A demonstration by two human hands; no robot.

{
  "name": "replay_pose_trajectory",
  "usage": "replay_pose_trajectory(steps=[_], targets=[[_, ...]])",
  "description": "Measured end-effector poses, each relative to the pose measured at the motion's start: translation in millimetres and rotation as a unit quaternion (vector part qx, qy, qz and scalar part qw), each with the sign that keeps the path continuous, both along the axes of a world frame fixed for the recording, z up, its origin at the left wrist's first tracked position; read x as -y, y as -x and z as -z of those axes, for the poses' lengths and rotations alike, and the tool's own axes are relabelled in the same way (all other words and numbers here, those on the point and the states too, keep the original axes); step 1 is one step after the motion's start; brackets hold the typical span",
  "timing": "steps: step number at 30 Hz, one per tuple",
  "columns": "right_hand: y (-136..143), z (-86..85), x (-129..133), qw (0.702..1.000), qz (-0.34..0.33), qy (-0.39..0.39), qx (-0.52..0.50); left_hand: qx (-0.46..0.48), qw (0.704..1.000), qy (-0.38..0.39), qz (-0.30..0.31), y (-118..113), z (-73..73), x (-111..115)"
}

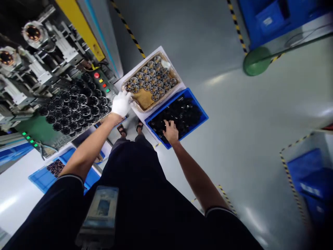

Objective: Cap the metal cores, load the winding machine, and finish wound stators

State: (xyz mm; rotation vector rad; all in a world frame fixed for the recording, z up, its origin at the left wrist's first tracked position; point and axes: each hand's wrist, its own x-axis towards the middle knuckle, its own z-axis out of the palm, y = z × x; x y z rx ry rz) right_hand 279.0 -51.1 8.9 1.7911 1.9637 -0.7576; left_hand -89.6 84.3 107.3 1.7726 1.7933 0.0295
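My left hand (121, 103), in a white glove, is at the near left corner of a cardboard box (143, 99) lined with plastic. Its fingers point toward the metal rings (153, 81) standing in rows there; whether it grips anything is too small to tell. My bare right hand (171, 132) reaches over the near left part of a blue bin (200, 121). Its fingers are apart above black parts (182, 113) heaped in the bin, and no part shows in its grasp.
To the left, a machine (52, 66) has a green bench (39, 130) crowded with black ringed parts (75, 107) and a red button (96, 75). Blue trays (41, 177) lie below it. A green round base (257, 61) stands on the floor at the upper right.
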Motion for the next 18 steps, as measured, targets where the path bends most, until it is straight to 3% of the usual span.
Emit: replay_pose_trajectory(steps=[3,7,12,18], targets=[[-7.5,9.5,7.5,0.997,-0.055,-0.019,-0.044,0.01,0.999,0.034,-0.004,-18.1,20.2,-71.1],[-18.4,20.9,10.5,0.983,-0.141,-0.021,-0.117,0.073,0.997,0.037,-0.002,-34.3,51.8,-120.9],[-27.5,31.0,0.0,0.963,-0.208,-0.016,-0.171,0.186,0.982,0.02,-0.028,-39.2,77.4,-139.7],[-22.4,28.8,-15.3,0.95,-0.255,-0.013,-0.181,0.212,0.972,0.03,-0.101,-34.8,70.5,-140.4]])
